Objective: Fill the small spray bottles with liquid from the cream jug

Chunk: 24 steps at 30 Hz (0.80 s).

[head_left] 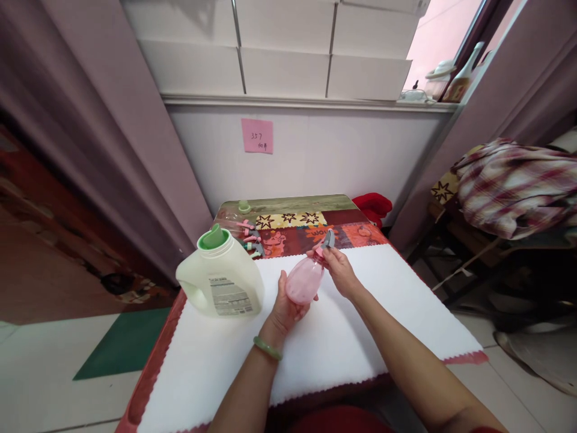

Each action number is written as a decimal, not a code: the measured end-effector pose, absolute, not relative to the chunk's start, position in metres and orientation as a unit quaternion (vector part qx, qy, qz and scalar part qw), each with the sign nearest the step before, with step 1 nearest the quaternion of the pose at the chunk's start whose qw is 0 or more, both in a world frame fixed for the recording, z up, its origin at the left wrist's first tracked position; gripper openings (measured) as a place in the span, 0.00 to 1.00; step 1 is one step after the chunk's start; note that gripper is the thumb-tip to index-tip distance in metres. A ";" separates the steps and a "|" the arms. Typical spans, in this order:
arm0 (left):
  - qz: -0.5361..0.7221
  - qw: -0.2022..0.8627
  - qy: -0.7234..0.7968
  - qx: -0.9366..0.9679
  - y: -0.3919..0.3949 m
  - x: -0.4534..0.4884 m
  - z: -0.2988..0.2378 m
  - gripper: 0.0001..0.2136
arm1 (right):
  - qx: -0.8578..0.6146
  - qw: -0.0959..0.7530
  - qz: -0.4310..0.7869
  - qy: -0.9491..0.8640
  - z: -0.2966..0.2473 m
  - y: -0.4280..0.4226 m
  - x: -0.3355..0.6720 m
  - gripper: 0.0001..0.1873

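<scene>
A pink spray bottle (303, 281) is held tilted above the white cloth (342, 349), its neck leaning to the upper right. My left hand (288, 307) cups the bottle's body from below, fingers wrapped round it. At the neck, my right hand (338, 267) grips the pink and grey spray head (328, 240) between thumb and fingers; whether the head is fully seated is hidden by the fingers. To the left of my left hand stands a large pale jug (243, 279) with a green spout (213, 237) at its open top.
Several small spray heads (253, 240) lie behind the jug, with a green cap (244, 207) at the table's far left. A patterned tablecloth (360, 234) shows beyond the white cloth. Plaid fabric (518, 186) is heaped at right. A pink note (257, 136) hangs on the wall.
</scene>
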<state>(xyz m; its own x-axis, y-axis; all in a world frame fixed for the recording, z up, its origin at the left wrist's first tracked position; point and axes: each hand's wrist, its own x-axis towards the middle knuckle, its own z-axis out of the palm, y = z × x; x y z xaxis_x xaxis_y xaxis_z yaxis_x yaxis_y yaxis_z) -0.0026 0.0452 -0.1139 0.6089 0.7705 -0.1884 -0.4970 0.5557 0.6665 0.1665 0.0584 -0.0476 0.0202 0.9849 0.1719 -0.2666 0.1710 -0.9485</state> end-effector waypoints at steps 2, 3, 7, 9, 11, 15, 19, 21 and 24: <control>0.360 0.859 0.226 0.284 0.046 -0.003 -0.114 0.47 | -0.376 0.600 0.519 -0.479 -0.046 0.058 0.167 0.24; 0.353 0.864 0.224 0.282 0.046 -0.004 -0.114 0.47 | -0.373 0.599 0.519 -0.482 -0.046 0.058 0.167 0.23; 0.329 0.873 0.223 0.281 0.048 -0.005 -0.115 0.47 | -0.357 0.596 0.513 -0.504 -0.046 0.058 0.167 0.21; 0.320 0.876 0.226 0.282 0.049 -0.006 -0.114 0.47 | -0.354 0.585 0.506 -0.526 -0.047 0.058 0.168 0.19; 0.317 0.876 0.231 0.282 0.049 -0.007 -0.114 0.47 | -0.353 0.578 0.504 -0.537 -0.047 0.057 0.167 0.19; 0.329 0.870 0.237 0.281 0.047 -0.005 -0.112 0.46 | -0.356 0.598 0.511 -0.505 -0.050 0.054 0.163 0.19; 0.363 0.853 0.244 0.285 0.045 -0.001 -0.117 0.41 | -0.368 0.642 0.501 -0.449 -0.055 0.053 0.155 0.19; 0.383 0.840 0.249 0.291 0.044 0.001 -0.120 0.39 | -0.376 0.659 0.490 -0.429 -0.057 0.053 0.152 0.19; 0.420 0.817 0.252 0.304 0.043 0.002 -0.123 0.34 | -0.393 0.679 0.472 -0.403 -0.058 0.055 0.151 0.19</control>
<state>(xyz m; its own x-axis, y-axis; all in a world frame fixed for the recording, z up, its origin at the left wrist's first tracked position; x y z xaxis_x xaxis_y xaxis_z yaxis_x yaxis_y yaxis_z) 0.0023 0.0429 -0.1228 0.5205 0.8394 -0.1565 -0.5324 0.4623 0.7091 0.1509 0.0552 -0.0575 0.2296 0.9572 0.1761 -0.3249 0.2459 -0.9132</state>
